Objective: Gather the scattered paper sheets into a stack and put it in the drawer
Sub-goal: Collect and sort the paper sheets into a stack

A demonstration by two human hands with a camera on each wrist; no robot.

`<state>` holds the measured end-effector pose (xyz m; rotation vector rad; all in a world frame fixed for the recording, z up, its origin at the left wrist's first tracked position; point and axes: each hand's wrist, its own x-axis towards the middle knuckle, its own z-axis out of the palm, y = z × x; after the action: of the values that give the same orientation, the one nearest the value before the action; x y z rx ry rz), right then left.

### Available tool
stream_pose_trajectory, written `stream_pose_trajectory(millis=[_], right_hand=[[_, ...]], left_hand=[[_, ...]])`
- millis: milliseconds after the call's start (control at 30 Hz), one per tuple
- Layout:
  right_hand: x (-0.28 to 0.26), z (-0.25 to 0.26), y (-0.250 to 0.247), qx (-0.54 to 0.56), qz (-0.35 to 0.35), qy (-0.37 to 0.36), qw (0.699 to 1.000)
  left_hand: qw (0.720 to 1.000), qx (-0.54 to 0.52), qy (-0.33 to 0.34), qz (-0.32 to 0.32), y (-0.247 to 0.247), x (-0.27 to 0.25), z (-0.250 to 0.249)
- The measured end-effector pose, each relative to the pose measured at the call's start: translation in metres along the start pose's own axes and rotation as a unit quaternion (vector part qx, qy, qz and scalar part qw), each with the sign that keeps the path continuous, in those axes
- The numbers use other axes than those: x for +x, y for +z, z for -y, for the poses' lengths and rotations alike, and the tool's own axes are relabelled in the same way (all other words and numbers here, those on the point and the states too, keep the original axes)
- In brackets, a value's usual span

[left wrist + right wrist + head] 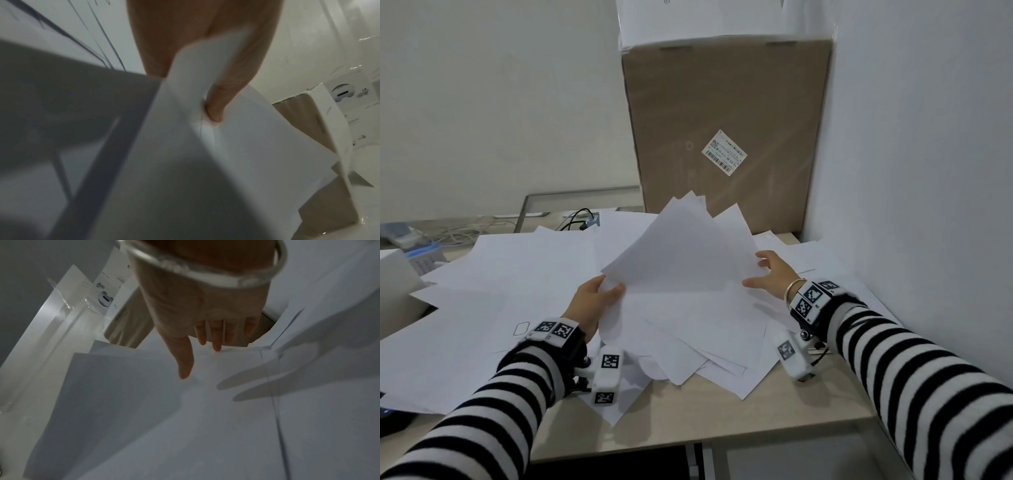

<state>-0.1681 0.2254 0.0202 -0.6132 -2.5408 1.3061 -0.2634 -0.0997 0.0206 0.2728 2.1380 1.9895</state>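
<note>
White paper sheets (517,267) lie scattered and overlapping over the light wood desk (722,421). My left hand (606,291) pinches the left corner of a fanned bundle of sheets (681,260), raised and tilted above the desk. In the left wrist view the thumb (216,112) presses into that paper (246,162), while the fingers behind it are hidden. My right hand (763,274) is open at the bundle's right edge, thumb and fingers spread. In the right wrist view its straight fingers (217,340) touch a sheet (164,418). I cannot make out a drawer.
A tall cardboard box (726,130) with a barcode label stands at the back of the desk. A white wall (911,171) closes the right side. Cables (578,219) lie at the back left, and a white box (393,281) sits at the left edge.
</note>
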Motion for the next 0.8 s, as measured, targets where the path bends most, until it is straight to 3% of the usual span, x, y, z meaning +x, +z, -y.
stream_pose_trajectory(millis=[200, 400, 533, 700, 800], right_hand=[[0.007, 0.000, 0.002, -0.082, 0.000, 0.020, 0.996], [0.005, -0.006, 0.004, -0.068, 0.034, 0.019, 0.997], [0.003, -0.010, 0.001, -0.078, 0.014, 0.028, 0.996], [0.000, -0.017, -0.001, 0.074, -0.060, 0.115, 0.989], [-0.006, -0.021, 0.011, 0.158, -0.011, 0.176, 0.972]], left_hand=[[1.000, 0.009, 0.005, -0.009, 0.002, 0.002, -0.005], [0.999, 0.001, 0.000, -0.042, 0.001, 0.005, -0.002], [0.998, 0.000, -0.003, -0.068, 0.003, 0.007, 0.005], [0.988, 0.033, 0.011, -0.150, 0.002, 0.006, 0.010], [0.981, 0.018, 0.013, -0.190, 0.004, 0.003, 0.010]])
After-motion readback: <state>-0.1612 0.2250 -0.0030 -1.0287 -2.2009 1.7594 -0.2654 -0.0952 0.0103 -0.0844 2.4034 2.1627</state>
